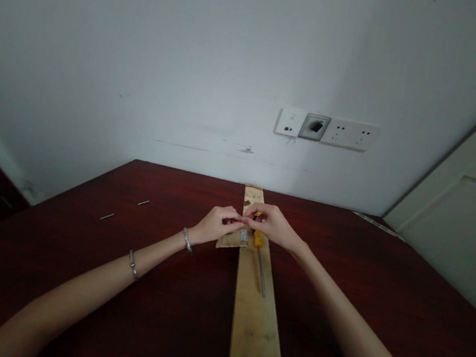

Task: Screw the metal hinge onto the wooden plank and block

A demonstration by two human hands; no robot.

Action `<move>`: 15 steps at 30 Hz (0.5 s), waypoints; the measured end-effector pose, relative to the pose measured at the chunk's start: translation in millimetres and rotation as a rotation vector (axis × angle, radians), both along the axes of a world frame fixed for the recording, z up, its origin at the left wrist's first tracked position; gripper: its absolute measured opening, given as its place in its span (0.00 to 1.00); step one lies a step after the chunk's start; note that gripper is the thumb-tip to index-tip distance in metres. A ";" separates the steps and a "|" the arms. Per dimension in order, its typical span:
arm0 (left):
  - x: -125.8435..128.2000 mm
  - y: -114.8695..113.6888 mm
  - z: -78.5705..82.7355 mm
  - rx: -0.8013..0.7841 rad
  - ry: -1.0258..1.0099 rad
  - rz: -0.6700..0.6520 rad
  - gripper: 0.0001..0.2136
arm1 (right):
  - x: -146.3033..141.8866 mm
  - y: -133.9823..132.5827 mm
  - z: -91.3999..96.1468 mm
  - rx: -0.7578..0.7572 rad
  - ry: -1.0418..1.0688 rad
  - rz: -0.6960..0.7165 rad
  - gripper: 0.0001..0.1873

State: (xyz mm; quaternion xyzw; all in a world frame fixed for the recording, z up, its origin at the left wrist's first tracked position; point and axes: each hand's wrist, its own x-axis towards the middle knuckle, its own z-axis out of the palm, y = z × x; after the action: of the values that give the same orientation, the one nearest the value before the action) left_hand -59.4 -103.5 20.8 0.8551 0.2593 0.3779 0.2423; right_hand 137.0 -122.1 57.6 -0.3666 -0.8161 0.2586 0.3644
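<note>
On my head feed, I see the left hand (215, 224) and right hand (274, 224) meeting above the wooden board (248, 317), fingertips pinched close together; I cannot tell whether they grasp anything small. Just nearer me than the left fingers lies a flat brown packet (227, 241). The yellow-handled screwdriver (260, 259) rests on the board close below the right fingers, tip towards me. Well left of the fingers, two thin metal pins (107, 217) lie on the dark red table (153, 318).
</note>
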 end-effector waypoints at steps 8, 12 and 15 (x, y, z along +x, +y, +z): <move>-6.7 4.8 10.9 0.017 -0.026 0.030 0.07 | 3.6 0.2 4.3 0.037 0.018 -0.021 0.09; -28.7 15.2 18.3 0.037 -0.048 0.160 0.08 | 8.7 2.9 5.8 0.049 0.044 -0.050 0.12; -59.4 27.1 18.5 0.024 -0.004 0.279 0.08 | 10.2 3.8 6.3 0.048 0.050 -0.066 0.13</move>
State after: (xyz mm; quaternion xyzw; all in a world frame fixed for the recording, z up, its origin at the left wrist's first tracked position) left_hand -118.9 -76.4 39.2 0.8128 0.3709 0.4125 0.1778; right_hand 147.2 -118.2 63.9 -0.3780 -0.8002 0.2355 0.4016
